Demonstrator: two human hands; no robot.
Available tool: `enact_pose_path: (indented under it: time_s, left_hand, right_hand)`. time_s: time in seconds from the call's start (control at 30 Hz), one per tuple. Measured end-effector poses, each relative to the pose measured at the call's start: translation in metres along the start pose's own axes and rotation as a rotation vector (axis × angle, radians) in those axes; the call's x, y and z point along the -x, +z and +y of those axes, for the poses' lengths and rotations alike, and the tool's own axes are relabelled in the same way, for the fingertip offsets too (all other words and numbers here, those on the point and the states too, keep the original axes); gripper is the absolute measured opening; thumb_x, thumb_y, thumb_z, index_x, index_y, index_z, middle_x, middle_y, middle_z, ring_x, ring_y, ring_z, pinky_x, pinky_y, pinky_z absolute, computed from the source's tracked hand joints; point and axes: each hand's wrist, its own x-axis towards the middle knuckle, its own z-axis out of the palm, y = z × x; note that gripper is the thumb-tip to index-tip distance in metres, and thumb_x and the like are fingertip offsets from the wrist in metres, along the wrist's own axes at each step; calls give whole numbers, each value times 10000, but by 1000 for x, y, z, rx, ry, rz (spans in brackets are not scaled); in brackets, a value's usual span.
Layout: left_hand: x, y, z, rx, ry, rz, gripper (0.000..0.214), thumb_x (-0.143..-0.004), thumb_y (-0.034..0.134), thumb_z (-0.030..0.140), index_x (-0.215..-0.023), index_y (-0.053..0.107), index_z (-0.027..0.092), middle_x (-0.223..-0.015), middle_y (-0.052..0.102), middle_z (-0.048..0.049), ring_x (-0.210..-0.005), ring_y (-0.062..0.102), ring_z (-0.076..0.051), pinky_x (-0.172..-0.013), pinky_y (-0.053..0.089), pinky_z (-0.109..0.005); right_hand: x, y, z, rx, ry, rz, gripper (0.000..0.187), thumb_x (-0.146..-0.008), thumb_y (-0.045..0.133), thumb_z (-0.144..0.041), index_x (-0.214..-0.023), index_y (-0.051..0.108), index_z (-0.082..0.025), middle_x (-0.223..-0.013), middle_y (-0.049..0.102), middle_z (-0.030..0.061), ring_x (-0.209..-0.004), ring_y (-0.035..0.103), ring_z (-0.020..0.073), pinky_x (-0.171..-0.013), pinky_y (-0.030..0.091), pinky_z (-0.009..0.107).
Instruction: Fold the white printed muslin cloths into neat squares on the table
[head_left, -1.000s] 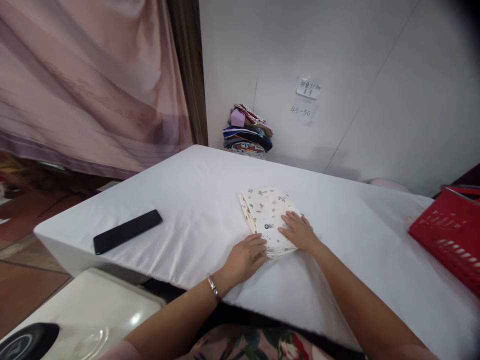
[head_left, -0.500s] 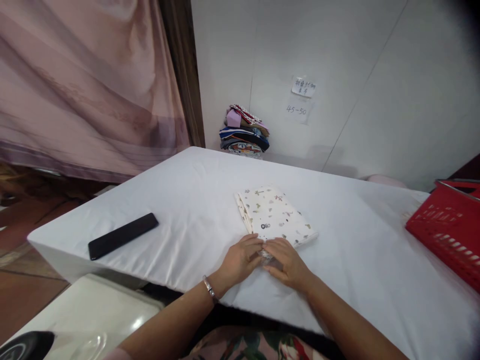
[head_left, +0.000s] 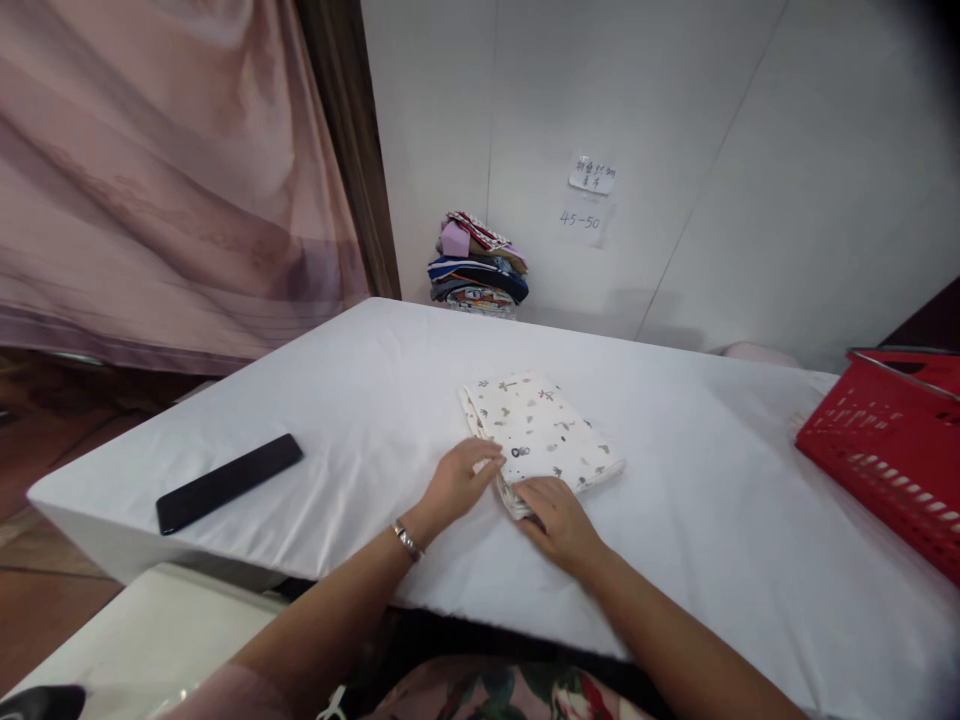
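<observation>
A folded white cloth with small printed plants and animals lies flat on the white-covered table, its layered edges showing at the left. My left hand, with a bracelet at the wrist, touches that left edge; its fingers are stretched out and it grips nothing. At the near corner, my right hand has its fingers on top of the cloth and its thumb at the front edge, pinching the layers. The fingertips of the right hand are partly hidden.
A long black flat case lies at the table's left. The red plastic basket stands at the right edge. Behind the white tablecloth is a stack of folded fabrics by the wall. A pale stool is at the lower left.
My left hand has moved away from my right hand, up along the cloth's left edge. The right hand stays at the near corner. The camera view has shifted slightly.
</observation>
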Motion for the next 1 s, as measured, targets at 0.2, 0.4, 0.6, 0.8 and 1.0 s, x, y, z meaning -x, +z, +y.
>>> enact_pose_path:
  time_s: [0.2, 0.4, 0.6, 0.8, 1.0]
  left_hand:
    - [-53, 1, -29, -269, -97, 23, 331, -822, 548, 359, -1089, 609, 173, -1247, 561, -93, -1184, 476, -228, -1023, 379, -396]
    - [-82, 17, -47, -440, -239, -113, 436, -827, 506, 395, -1186, 535, 150, -1315, 497, -102, -1226, 401, -263, -1022, 330, -400]
    - [-91, 21, -50, -558, -216, -36, 428, -830, 486, 395, -1198, 522, 180, -1372, 430, -107, -1287, 304, -273, -1047, 246, -435]
    - [-111, 14, -64, -527, -343, -110, 480, -814, 481, 441, -1225, 495, 195, -1386, 413, -108, -1282, 327, -274, -1039, 243, -439]
    - [-122, 9, -75, -469, -509, -208, 574, -760, 489, 536, -1217, 499, 189, -1270, 520, -118, -1140, 482, -283, -914, 376, -392]
  right_hand:
    - [0, 0, 0, 12, -32, 23, 315, -858, 486, -205, -1172, 500, -178, -1071, 601, 113, -1015, 528, 231, -858, 435, 426]
    - [1, -3, -2, -2, -24, 17, 262, -842, 521, -209, -1103, 514, -200, -1084, 597, 102, -1032, 523, 228, -874, 425, 429]
    - [-2, -4, -5, 37, 3, -58, 350, -823, 578, -287, -1149, 505, -184, -1108, 579, 117, -1051, 501, 244, -885, 413, 431]
    - [-2, -3, -6, 48, 29, -80, 309, -833, 527, -208, -1141, 509, -190, -1097, 574, 105, -1037, 493, 235, -869, 408, 420]
    - [-4, 0, -12, 87, 39, -80, 328, -800, 486, -125, -1122, 512, -180, -1087, 575, 110, -1017, 493, 234, -858, 402, 419]
